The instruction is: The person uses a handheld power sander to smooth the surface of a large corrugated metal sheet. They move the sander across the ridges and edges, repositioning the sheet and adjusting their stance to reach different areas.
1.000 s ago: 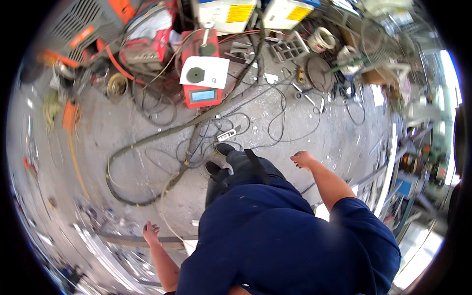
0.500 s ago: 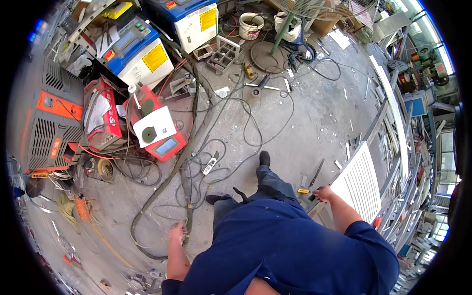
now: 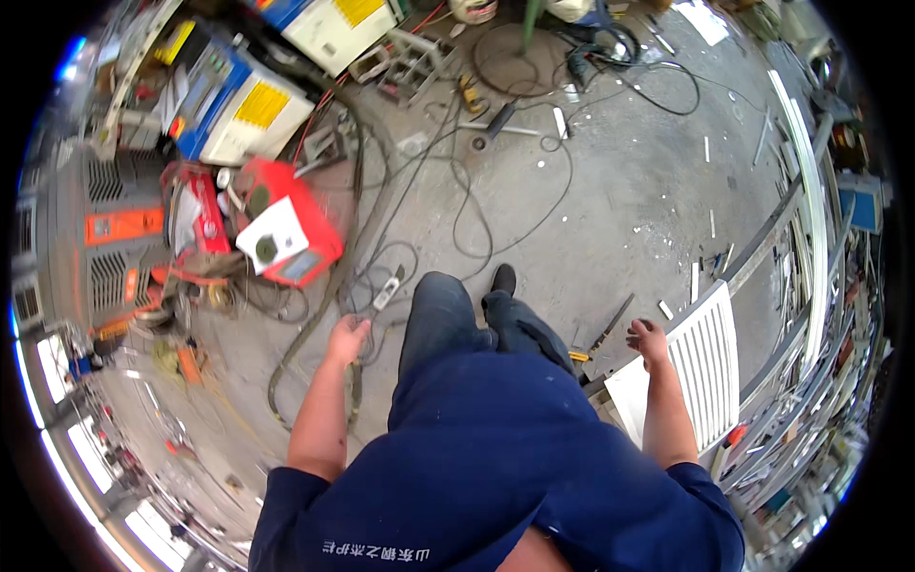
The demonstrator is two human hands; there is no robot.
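I look down on my own dark blue shirt and trousers as I stand on a grey concrete floor (image 3: pixel 620 191). My left hand (image 3: pixel 345 336) hangs at my side, fingers curled in, holding nothing, above a tangle of black cables (image 3: pixel 381 276) and a thick hose (image 3: pixel 286 381). My right hand (image 3: pixel 648 340) hangs empty with loosely bent fingers, just over the top edge of a white louvred panel (image 3: pixel 705 367). A small yellow-handled tool (image 3: pixel 579 357) and a dark metal bar (image 3: pixel 612 322) lie on the floor between my leg and that hand.
A red welding machine (image 3: pixel 286 234) lies tipped at the left, beside an orange-grey unit (image 3: pixel 105 229) and blue-and-white boxes (image 3: pixel 233 100). Long metal profiles (image 3: pixel 805 191) line the right side. A round metal base (image 3: pixel 519 57) and scattered tools sit at the far end.
The view has swung and shifted: the machines slid further left and the white panel came closer. My left arm swung forward, and my right hand now sits over the panel's edge.
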